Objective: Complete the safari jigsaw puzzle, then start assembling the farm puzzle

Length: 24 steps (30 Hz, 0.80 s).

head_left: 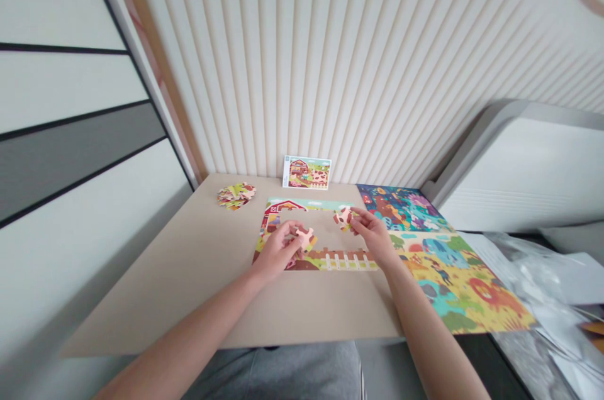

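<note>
My left hand (282, 252) is closed on a cow-patterned puzzle piece (306, 238), above the lower left part of a farm puzzle (349, 260). Between the thumb and fingers of my right hand (370, 231) is another puzzle piece (343, 217), white with brown patches, held over the puzzle's upper right. The puzzle's border is laid out with a red barn at the top left and a white fence along the bottom. Bare table shows inside this frame. Behind it a reference card (307, 173) with the farm picture leans against the wall.
A heap of loose puzzle pieces (236, 195) lies at the table's back left. Two assembled puzzles, a dark blue one (406, 208) and a yellow animal one (465, 283), lie on the right. Clear plastic wrapping (533, 261) is beyond the table's right edge. A ribbed wall (302, 60) borders the back.
</note>
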Each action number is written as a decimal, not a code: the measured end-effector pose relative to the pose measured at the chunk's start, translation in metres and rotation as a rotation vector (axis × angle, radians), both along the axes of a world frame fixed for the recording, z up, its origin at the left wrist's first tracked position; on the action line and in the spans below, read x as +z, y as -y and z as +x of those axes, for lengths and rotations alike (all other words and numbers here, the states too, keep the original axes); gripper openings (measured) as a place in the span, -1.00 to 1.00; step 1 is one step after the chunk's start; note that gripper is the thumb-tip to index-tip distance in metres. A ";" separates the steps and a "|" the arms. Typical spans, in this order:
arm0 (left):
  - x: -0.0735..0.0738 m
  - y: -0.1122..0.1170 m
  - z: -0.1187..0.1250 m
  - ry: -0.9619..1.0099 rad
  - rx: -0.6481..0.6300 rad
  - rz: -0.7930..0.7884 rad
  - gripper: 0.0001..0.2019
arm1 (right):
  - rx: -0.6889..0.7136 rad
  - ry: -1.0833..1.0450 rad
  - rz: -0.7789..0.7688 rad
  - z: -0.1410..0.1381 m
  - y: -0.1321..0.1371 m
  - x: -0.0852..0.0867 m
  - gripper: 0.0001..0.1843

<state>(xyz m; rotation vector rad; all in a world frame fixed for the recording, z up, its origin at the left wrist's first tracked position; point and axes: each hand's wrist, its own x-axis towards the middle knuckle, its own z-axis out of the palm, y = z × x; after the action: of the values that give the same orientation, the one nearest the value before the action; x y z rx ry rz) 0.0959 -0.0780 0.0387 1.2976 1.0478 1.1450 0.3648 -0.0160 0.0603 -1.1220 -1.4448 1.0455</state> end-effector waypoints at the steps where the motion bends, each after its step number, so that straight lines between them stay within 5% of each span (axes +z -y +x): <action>1: -0.001 0.000 0.000 0.004 -0.004 0.005 -0.63 | -0.030 0.021 0.008 0.005 -0.003 -0.002 -0.36; 7: -0.002 -0.002 -0.001 0.020 -0.028 -0.001 -0.63 | -0.341 0.310 0.138 0.043 -0.023 -0.017 -0.42; 13: -0.001 -0.002 -0.001 0.003 -0.047 0.003 -0.64 | -0.210 0.559 0.092 0.047 -0.027 -0.032 -0.50; 24: -0.002 -0.002 -0.001 -0.008 -0.056 0.012 -0.64 | -0.225 0.897 0.167 0.039 -0.022 -0.035 -0.68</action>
<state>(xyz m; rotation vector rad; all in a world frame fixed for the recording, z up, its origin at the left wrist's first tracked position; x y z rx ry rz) 0.0950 -0.0759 0.0369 1.3335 1.0054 1.1062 0.4036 0.0058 0.0258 -1.6832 -1.9691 0.2238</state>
